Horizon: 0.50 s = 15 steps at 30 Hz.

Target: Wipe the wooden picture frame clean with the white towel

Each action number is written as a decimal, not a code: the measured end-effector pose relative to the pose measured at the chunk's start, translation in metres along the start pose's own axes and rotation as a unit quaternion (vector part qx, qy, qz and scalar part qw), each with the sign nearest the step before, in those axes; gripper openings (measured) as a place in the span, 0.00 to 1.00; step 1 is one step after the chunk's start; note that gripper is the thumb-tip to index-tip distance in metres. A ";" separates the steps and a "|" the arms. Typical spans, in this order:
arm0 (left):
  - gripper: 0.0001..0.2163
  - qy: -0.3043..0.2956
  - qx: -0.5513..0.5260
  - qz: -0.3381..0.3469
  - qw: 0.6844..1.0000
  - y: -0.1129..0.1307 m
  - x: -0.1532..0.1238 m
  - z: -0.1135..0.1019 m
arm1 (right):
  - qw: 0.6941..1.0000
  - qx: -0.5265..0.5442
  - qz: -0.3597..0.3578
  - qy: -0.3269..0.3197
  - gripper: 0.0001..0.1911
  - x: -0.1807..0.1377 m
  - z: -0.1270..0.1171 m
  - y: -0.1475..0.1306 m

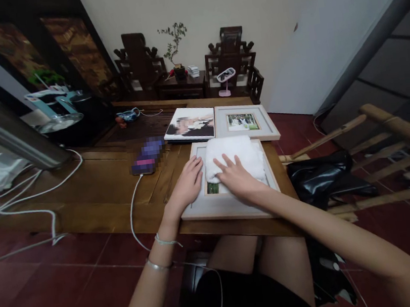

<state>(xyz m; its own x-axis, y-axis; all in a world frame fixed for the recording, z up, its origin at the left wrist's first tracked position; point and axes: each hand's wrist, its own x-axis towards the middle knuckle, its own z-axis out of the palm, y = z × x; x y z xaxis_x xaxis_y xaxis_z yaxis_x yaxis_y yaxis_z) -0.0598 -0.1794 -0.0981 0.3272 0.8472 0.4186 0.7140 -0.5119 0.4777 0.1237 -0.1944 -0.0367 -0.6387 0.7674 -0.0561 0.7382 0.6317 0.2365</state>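
Observation:
A folded white towel (230, 150) lies on a light wooden picture frame (227, 213) near the table's front edge. My right hand (234, 177) rests flat on the towel with its fingers spread. At the frame's left side, my left hand (188, 183) lies with extended fingers on the border, close to the towel. Part of a photo with green in it (213, 188) shows below the towel; the rest of it is covered. Behind stand a second picture frame (271, 128) with a small photo and, to its left, a white-edged photo panel (193, 117), both lying flat.
On the wooden table (102, 201), a phone (147, 156) is plugged into a white cable (132, 212). A large metal cylinder (11, 132) and tangled white cables are at left. A bamboo chair (373, 123) with a black bag (319, 174) is at right.

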 end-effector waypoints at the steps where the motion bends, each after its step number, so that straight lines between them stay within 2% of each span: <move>1: 0.20 0.001 0.001 0.000 1.000 0.000 0.000 0.000 | 1.000 0.006 -0.011 -0.014 0.19 -0.007 -0.004 -0.006; 9: 0.19 0.008 -0.006 -0.005 1.000 -0.001 0.000 0.001 | 0.988 0.088 -0.122 -0.035 0.15 -0.065 -0.038 -0.032; 12: 0.19 0.013 -0.027 -0.012 0.999 -0.002 0.001 0.000 | 0.990 0.085 -0.112 -0.003 0.15 -0.062 -0.032 -0.041; 15: 0.20 0.025 -0.058 -0.020 0.998 -0.002 0.002 -0.001 | 0.994 0.058 -0.076 0.042 0.14 -0.042 -0.016 -0.045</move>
<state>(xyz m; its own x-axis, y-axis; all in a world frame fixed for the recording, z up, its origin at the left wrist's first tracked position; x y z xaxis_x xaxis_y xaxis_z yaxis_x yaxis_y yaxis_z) -0.0615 -0.1773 -0.0974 0.2671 0.8603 0.4342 0.6488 -0.4937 0.5791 0.1141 -0.2563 -0.0296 -0.7577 0.6526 -0.0002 0.6480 0.7525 0.1176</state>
